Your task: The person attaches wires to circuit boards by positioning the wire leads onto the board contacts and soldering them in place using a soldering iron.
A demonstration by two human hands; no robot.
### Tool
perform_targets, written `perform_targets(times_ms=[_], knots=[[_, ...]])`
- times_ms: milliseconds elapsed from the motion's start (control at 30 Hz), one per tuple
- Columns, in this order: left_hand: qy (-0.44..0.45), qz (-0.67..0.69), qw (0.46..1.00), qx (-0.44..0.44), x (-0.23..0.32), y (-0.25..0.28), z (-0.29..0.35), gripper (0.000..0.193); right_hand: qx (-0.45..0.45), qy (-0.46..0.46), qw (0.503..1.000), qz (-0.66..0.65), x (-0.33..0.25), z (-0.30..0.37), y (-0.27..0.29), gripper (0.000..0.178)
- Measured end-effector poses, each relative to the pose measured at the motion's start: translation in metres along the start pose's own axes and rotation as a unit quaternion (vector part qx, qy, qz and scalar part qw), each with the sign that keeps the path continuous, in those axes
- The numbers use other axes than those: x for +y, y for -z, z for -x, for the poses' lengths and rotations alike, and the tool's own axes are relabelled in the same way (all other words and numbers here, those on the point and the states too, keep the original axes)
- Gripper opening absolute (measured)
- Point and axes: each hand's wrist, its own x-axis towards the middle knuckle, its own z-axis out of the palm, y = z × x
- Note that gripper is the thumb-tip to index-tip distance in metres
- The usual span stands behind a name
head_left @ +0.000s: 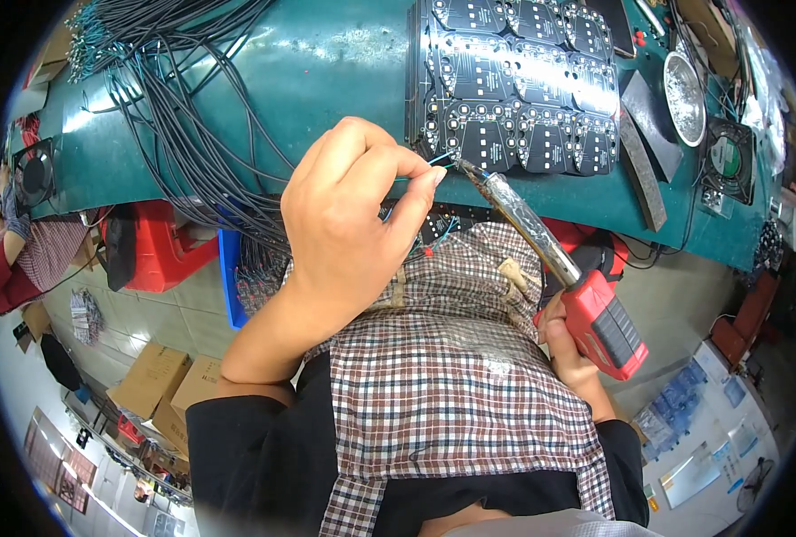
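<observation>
My left hand [344, 197] is closed in a pinch, thumb and forefinger on a thin teal-coated wire [442, 158] at the near edge of a stack of black circuit board panels [523, 89]. In my right hand [566, 351] is a soldering iron [532, 228], held by its red and black handle. The iron's tip points up and left, close to the wire end and the lower left board. Whether tip and wire touch, I cannot tell. Near my lap, part of another dark board with wires shows beneath my hands.
Black cables [178, 116] spread over the green table [326, 63] at left. To the right lie a metal dish [684, 98], dark flat bars [641, 170] and a small fan [729, 161]. A blue bin [231, 277] and red stool [156, 251] stand below; another person sits far left.
</observation>
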Motion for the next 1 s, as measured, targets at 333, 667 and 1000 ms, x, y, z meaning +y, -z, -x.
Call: perform_targets(times_ms=[333,667,1000], knots=[[-0.007,-0.030,1.000,0.006,0.004,0.000,0.000,0.014,-0.008,0.021,1.000,-0.013,-0.008,-0.009,-0.003,0.027],[-0.001,-0.024,1.000,0.003,0.003,0.001,0.000,0.017,0.010,-0.012,1.000,-0.011,-0.019,-0.006,0.001,0.019],[-0.042,-0.202,0.975,0.082,-0.064,0.023,-0.090,0.019,0.016,-0.061,0.981,-0.185,-0.028,-0.009,0.000,0.016]])
